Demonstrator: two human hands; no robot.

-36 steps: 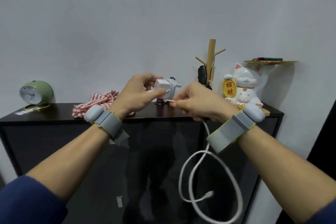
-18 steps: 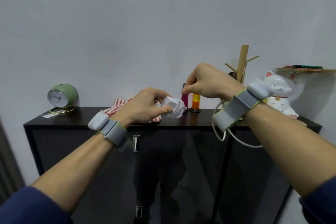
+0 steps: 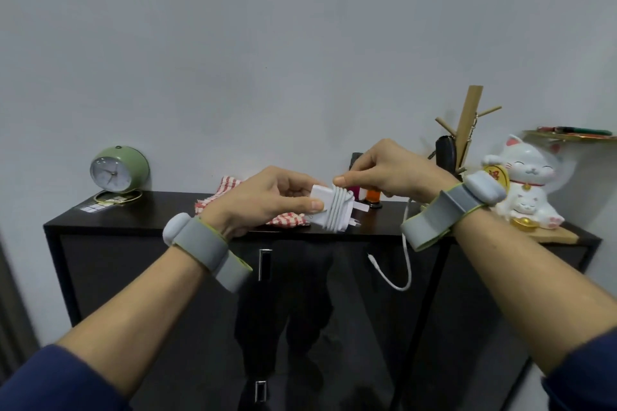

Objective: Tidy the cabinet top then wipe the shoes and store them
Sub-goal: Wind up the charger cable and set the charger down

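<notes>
My left hand (image 3: 267, 200) grips a white charger plug (image 3: 325, 210) in front of the black cabinet (image 3: 140, 223). Several turns of its white cable (image 3: 405, 264) lie wound around the plug body. My right hand (image 3: 390, 173) pinches the cable just above the plug, and a short loose tail hangs below my right wrist with its connector end free. Behind my left hand a red-and-white checked cloth (image 3: 287, 220) lies on the cabinet top. No shoes are in view.
On the cabinet top stand a green alarm clock (image 3: 117, 170) at the left, small pink and orange items (image 3: 372, 197) behind the plug, a wooden key tree (image 3: 464, 133) and a white lucky cat (image 3: 524, 183) at the right. A gold shelf (image 3: 574, 137) is on the wall.
The long cable loop that hung below my right hand has shortened to a short tail. More turns sit around the plug. My right hand has come down from above to the plug.
</notes>
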